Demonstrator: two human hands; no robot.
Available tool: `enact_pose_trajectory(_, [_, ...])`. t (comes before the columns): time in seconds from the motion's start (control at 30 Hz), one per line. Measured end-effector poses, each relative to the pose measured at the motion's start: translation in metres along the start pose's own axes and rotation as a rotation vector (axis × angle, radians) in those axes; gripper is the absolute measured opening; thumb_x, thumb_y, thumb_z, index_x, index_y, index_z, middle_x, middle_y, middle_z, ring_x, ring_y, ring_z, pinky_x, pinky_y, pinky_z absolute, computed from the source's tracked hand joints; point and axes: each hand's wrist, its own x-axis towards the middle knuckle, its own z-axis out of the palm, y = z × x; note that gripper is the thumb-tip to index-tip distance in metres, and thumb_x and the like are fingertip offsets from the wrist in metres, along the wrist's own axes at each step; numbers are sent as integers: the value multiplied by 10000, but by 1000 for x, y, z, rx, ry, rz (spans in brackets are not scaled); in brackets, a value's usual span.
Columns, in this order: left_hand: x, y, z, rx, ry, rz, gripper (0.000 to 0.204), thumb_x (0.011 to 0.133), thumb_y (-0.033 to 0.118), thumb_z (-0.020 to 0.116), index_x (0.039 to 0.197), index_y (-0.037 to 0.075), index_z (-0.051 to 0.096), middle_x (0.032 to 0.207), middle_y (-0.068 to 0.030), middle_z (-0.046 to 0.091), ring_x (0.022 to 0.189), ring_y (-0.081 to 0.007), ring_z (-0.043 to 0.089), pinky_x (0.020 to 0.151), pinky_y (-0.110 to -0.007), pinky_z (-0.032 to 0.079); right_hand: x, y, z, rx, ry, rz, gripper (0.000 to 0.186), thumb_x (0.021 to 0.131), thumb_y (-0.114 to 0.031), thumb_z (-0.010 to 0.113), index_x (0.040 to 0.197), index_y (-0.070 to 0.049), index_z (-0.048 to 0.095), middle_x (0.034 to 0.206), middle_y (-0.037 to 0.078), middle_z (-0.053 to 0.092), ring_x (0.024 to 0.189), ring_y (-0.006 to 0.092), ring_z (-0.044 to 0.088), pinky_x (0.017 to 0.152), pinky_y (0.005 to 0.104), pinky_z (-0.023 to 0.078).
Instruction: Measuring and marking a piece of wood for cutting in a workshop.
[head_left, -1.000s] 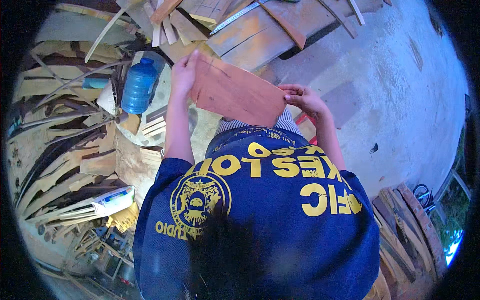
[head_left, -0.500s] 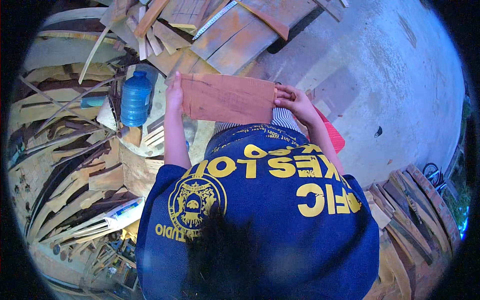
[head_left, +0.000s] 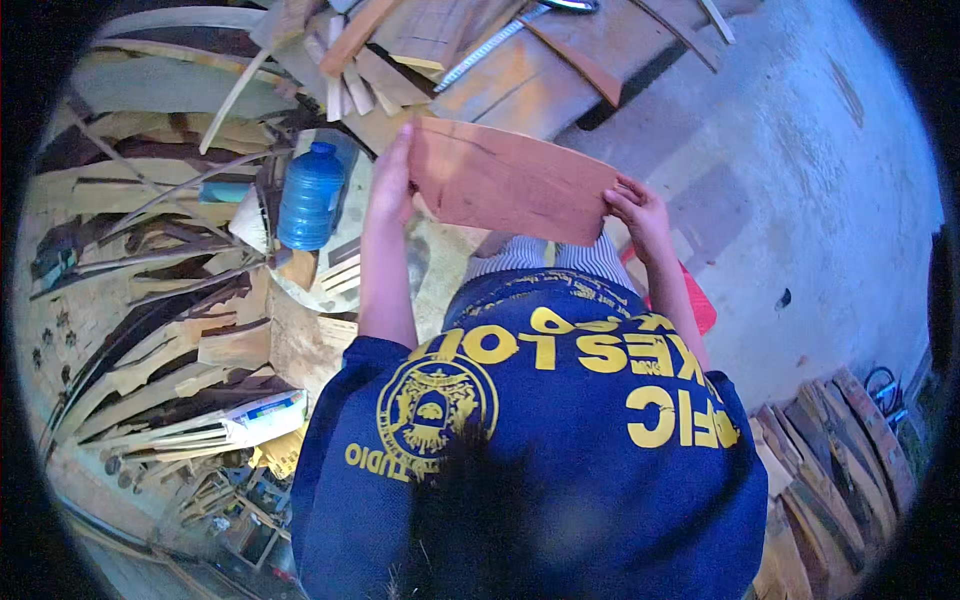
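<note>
A flat reddish-brown wooden board [head_left: 510,182] is held up in front of me above my lap, tilted so its right end sits lower. My left hand [head_left: 393,180] grips its left end, with the thumb at the upper corner. At the right end, my right hand [head_left: 637,208] pinches the edge between thumb and fingers. Beyond the board is a work surface [head_left: 500,95] strewn with wood pieces. A white ruler [head_left: 480,55] lies on it, near a narrow brown wood strip [head_left: 575,65].
To the left stands a large blue water jug [head_left: 310,195]. Stacked planks and offcuts [head_left: 210,350] fill the left side. More boards [head_left: 835,470] lean at the lower right. A red object [head_left: 690,300] sits beside my right forearm, over the grey concrete floor [head_left: 800,200].
The board has tilted, its right end dropping and its far edge now looking curved. Both hands still hold it. The whole view has shifted, so the surroundings appear farther right.
</note>
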Motion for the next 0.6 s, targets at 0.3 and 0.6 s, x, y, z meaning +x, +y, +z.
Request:
enact_pose_trajectory(0.3, [-54, 51, 18, -287, -373, 174, 566, 856, 357, 547, 1270, -2, 406, 1202, -102, 536, 1061, -190, 532, 917, -317, 403, -2, -1, 6, 329, -23, -12, 364, 877, -94, 557, 1205, 50, 492, 1054, 97, 614, 879, 150, 604, 771, 270, 490])
enact_pose_trajectory(0.6, [-77, 66, 48, -510, -562, 355, 662, 811, 59, 535, 1387, -4, 214, 1404, -140, 323, 1277, -235, 364, 1062, -350, 276, -16, -13, 6, 364, -249, 8, 326, 842, -111, 619, 1124, 19, 518, 990, 76, 624, 854, 156, 620, 774, 291, 512])
